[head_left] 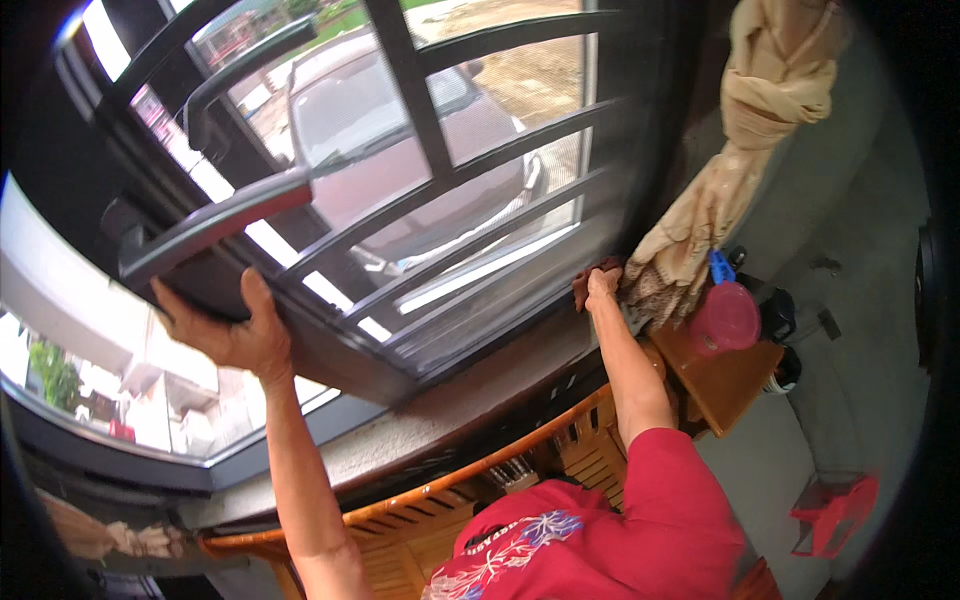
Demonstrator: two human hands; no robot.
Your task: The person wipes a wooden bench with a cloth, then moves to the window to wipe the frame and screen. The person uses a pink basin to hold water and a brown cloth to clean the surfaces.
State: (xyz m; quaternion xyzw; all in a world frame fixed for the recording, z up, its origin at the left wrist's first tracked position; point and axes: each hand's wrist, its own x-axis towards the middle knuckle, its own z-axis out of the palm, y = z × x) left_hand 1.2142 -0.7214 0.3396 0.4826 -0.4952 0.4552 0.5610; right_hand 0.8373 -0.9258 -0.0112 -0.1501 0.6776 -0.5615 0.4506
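Head view: here's the left hand [238, 342], thumb and fingers spread wide against the dark metal window sash [345, 362], left of frame; right of centre, the right hand [602, 284] clutches a bunched dark-brown cloth [581, 291] low beside the knotted beige fabric curtain [690, 215].

The person wears a crimson shirt [640, 535], with a branching, lightning-like print [535, 540] in white and blue and a line of small lettering [495, 537] on its left. The right sleeve [675, 470] is short and plain; the left hand [240, 342] and right hand [603, 284] are bare.
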